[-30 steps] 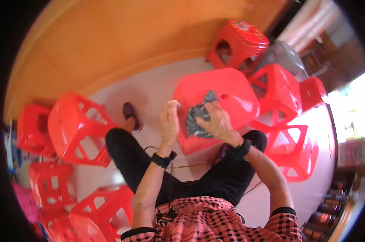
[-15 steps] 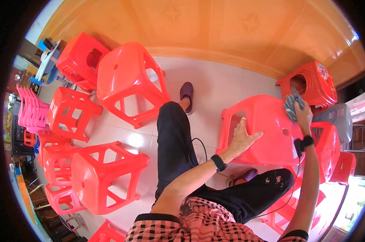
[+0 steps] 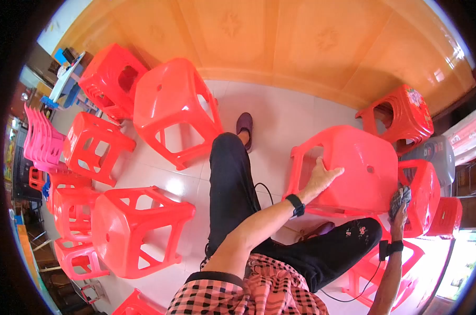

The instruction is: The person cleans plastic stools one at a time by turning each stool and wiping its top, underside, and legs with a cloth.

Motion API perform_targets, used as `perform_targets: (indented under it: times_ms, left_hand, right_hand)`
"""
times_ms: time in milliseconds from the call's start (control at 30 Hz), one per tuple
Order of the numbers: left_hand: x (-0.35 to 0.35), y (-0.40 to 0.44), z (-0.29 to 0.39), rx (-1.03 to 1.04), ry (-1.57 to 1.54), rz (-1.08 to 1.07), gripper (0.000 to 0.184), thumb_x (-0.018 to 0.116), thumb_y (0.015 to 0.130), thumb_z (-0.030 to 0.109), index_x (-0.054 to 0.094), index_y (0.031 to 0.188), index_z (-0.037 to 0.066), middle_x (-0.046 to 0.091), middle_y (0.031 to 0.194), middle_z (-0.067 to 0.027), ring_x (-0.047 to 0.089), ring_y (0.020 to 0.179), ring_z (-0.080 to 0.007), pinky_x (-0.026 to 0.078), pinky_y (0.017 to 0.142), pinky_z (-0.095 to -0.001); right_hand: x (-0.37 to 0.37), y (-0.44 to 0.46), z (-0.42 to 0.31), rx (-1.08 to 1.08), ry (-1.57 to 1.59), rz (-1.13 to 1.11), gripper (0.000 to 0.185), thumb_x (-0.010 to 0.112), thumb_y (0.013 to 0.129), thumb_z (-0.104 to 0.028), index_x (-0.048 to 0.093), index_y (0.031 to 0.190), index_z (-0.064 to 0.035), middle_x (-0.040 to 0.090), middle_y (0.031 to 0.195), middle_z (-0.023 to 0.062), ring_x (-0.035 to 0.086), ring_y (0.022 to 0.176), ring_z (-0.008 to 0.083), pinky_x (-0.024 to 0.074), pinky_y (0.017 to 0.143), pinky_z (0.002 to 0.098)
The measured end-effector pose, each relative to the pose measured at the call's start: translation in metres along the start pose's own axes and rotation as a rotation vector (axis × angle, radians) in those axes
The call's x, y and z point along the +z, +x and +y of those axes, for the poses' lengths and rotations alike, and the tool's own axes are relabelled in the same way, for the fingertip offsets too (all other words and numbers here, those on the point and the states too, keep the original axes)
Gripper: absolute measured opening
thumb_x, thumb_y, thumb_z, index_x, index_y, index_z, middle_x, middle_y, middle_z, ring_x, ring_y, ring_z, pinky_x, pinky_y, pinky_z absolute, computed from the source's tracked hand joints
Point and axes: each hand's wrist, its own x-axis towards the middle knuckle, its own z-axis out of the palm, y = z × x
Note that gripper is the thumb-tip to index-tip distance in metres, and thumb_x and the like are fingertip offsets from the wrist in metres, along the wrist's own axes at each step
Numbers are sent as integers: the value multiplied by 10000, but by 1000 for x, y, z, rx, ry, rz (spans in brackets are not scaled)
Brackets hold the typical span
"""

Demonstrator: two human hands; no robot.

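Note:
A red plastic stool (image 3: 353, 168) stands in front of me to the right, its ribbed seat with a small hole facing my view. My left hand (image 3: 322, 181) grips the stool's near left side, thumb spread over the seat edge, its other fingers partly hidden in the side opening. A crumpled grey cloth (image 3: 400, 199) is bunched in my right hand (image 3: 399, 216), at the seat's lower right edge. The cloth hides most of that hand's fingertips.
Several red stools, such as one stool (image 3: 167, 105) and another stool (image 3: 138, 231), stand on the left. A stacked red stool (image 3: 403, 115) and a grey plastic stool (image 3: 440, 157) are at right. An orange wooden panel (image 3: 280, 42) lies beyond the tiled floor.
My right hand has moved the grey cloth from the seat's upper right corner down along its right edge to the lower right. My left hand keeps its place on the stool.

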Motion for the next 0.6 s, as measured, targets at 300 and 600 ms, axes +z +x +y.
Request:
perform_targets:
  times_ms: [300,600]
  left_hand:
    - [-16,54,27,272,845,329,697,725,748,335,369,1186,-73,562,1094,-275,545,1074,-381,446,918,-445]
    - [-30,89,144,688,999,193,597,684,750,321,453,1135,-73,579,941,-216,562,890,-340,452,746,-466]
  right_hand:
    - [66,-53,-126,224,114,-48,529,502,923,-434,483,1295,-59,629,1017,112,625,859,193,515,638,281]
    - [115,-25,-127,58,158,-102,513,582,886,-390,523,1192,17,614,1061,98,583,926,184,463,828,327]
